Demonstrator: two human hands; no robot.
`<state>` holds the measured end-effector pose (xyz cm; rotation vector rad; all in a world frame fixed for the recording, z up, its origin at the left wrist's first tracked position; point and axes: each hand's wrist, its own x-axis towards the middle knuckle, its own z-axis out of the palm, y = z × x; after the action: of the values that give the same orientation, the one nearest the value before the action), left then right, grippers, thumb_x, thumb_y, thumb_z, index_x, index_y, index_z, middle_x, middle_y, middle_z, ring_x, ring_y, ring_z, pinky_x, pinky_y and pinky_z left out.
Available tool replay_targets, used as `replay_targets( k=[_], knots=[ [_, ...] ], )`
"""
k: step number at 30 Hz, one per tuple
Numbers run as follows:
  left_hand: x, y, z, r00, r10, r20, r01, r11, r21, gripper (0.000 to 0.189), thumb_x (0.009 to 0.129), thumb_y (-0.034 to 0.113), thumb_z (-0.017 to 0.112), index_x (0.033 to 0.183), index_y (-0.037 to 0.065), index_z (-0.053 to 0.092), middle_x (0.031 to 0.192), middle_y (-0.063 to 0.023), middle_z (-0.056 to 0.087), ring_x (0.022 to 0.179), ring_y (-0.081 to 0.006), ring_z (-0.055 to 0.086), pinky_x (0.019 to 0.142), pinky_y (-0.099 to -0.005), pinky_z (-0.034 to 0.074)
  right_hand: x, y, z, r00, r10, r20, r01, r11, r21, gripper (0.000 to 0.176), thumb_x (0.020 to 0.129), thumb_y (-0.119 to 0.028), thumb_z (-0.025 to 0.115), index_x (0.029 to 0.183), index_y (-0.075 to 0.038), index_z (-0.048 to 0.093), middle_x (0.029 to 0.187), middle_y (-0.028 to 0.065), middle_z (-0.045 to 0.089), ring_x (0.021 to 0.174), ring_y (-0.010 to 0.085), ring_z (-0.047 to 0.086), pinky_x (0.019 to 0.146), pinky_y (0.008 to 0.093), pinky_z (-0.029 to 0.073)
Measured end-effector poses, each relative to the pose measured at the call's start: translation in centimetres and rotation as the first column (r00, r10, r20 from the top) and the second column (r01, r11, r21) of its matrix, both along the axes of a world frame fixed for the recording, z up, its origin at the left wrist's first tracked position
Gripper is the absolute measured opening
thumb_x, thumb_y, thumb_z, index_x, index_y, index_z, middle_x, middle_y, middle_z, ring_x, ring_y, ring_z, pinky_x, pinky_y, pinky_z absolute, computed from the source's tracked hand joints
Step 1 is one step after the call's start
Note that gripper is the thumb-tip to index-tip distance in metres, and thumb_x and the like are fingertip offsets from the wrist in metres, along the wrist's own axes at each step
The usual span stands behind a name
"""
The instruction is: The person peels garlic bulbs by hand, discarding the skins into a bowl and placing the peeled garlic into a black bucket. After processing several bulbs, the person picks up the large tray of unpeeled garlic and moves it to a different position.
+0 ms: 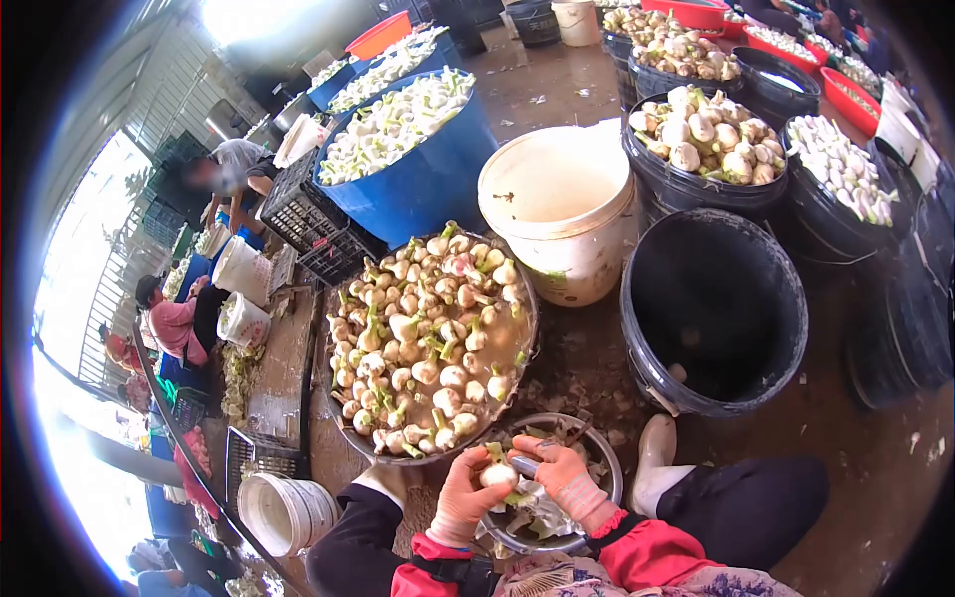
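Garlic bulb pinched in L hand, R hand gripping small knife w/ curled fingers.

I cannot make out the tool at the right hand; fingers cover part of it. The black bucket's lower interior is too dark to read. The lower edge cuts off the patterned apron.

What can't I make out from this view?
In the head view:
- Tool: mostly hidden by the right hand; type unclear.
- Held bulb's far side: turned away, partly behind the left hand.
- Bowl's near contents: behind the hands.
- Basin floor: under bulbs and murky water.
- Near black bucket's bottom: deep shadow.
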<state>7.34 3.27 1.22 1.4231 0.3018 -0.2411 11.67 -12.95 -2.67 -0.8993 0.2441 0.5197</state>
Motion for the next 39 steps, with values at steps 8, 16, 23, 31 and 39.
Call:
replay_targets(
  k=[8, 16, 23, 31, 39],
  knots=[
    [-2.3, -4.2, 1.3, 0.921, -0.319, 0.222, -0.108, 0.337, 0.935, 0.057, 0.061, 0.020, 0.078, 0.112, 0.007, 0.055, 0.105, -0.0156, 0.057, 0.096, -0.0325, 0.056, 0.084, -0.0369, 0.046, -2.0, -0.6, 0.9, 0.923, 0.221, 0.316, -0.049, 0.880, -0.472, 0.034, 0.080, -0.001, 0.055, 0.114, 0.002, 0.060, 0.115, 0.0136, 0.062, 0.110, 0.0199, 0.056, 0.096, 0.0280, 0.041],
    [-2.6, -2.0, 0.9, 0.945, 0.157, -0.286, -0.316, 0.660, -0.682, 0.035, 0.086, 0.026, 0.054, 0.119, 0.015, 0.052, 0.106, -0.0112, 0.061, 0.083, -0.0292, 0.059, 0.058, -0.0320, 0.048, -1.9, -2.3, 3.2, 0.928, 0.171, 0.331, -0.100, 0.970, -0.221, 0.040, 0.075, 0.005, 0.048, 0.112, 0.001, 0.061, 0.112, 0.0117, 0.062, 0.105, 0.0194, 0.057, 0.095, 0.0280, 0.041],
    [-2.9, -2.5, -0.9, 0.922, 0.346, -0.174, -0.385, 0.860, -0.335, 0.042, 0.092, 0.041, 0.048, 0.120, 0.010, 0.051, 0.093, -0.0082, 0.063, 0.068, -0.0205, 0.059, 0.049, -0.0274, 0.040, -2.2, -1.1, 0.6, 0.973, 0.230, 0.016, -0.227, 0.942, 0.247, 0.035, 0.086, -0.010, 0.063, 0.118, 0.001, 0.057, 0.108, 0.0061, 0.060, 0.096, 0.0125, 0.059, 0.081, 0.0237, 0.047],
    [1.4, -2.5, -0.7, 0.756, 0.620, -0.209, -0.640, 0.768, -0.036, 0.057, 0.089, 0.057, 0.046, 0.108, 0.004, 0.055, 0.073, -0.0011, 0.051, 0.061, -0.0143, 0.050, 0.056, -0.0280, 0.044, -3.9, 0.5, 1.3, 0.903, 0.420, 0.089, -0.297, 0.760, -0.578, 0.028, 0.077, -0.012, 0.068, 0.104, -0.003, 0.067, 0.078, 0.0028, 0.066, 0.070, 0.0075, 0.057, 0.065, 0.0245, 0.046],
    [-0.9, -3.3, -4.7, 0.905, 0.238, 0.353, -0.316, 0.930, 0.185, 0.078, 0.070, 0.030, 0.077, 0.128, 0.001, 0.033, 0.107, -0.0099, 0.050, 0.098, -0.0163, 0.051, 0.083, -0.0293, 0.045, -2.7, 0.3, -1.6, 0.985, 0.173, 0.013, -0.172, 0.984, -0.051, 0.027, 0.077, -0.008, 0.063, 0.103, -0.006, 0.067, 0.080, 0.0073, 0.066, 0.072, 0.0078, 0.057, 0.066, 0.0256, 0.047]
  ],
)
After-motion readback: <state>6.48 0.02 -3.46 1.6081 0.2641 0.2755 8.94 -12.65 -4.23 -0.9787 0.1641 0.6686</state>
